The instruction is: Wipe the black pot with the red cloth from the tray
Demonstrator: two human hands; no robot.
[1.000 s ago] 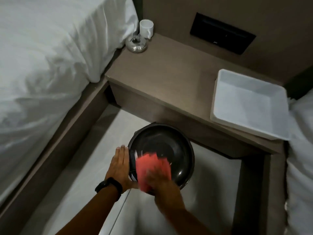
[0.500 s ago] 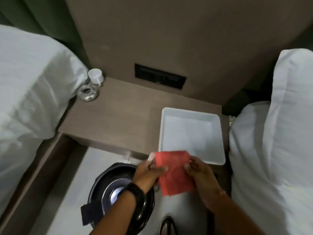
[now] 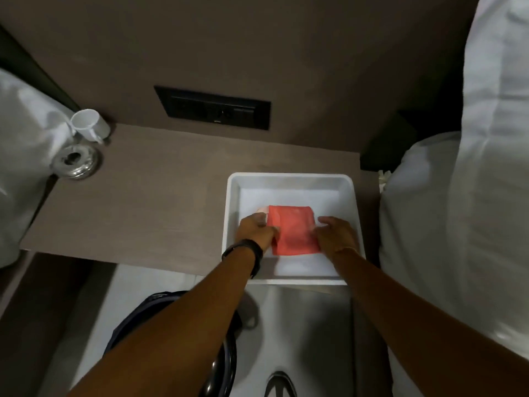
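Note:
The red cloth (image 3: 293, 230), folded into a rectangle, lies flat inside the white tray (image 3: 350, 196) on the right part of the bedside table. My left hand (image 3: 256, 229) pinches the cloth's left edge. My right hand (image 3: 335, 234) rests on its right edge with fingers curled over it. The black pot (image 3: 226, 365) stands on the floor below the table, mostly hidden under my left forearm; only part of its rim shows.
A white mug (image 3: 90, 126) and a glass ashtray (image 3: 77, 161) sit at the table's far left corner. A black socket panel (image 3: 213, 107) is on the wall behind. White bedding flanks both sides: left bed (image 3: 20, 138), right bed (image 3: 469, 196).
My right hand wiped inside the pot with the cloth, then both hands lifted the cloth, folded it and carried it up into the tray. The view shifted right and up.

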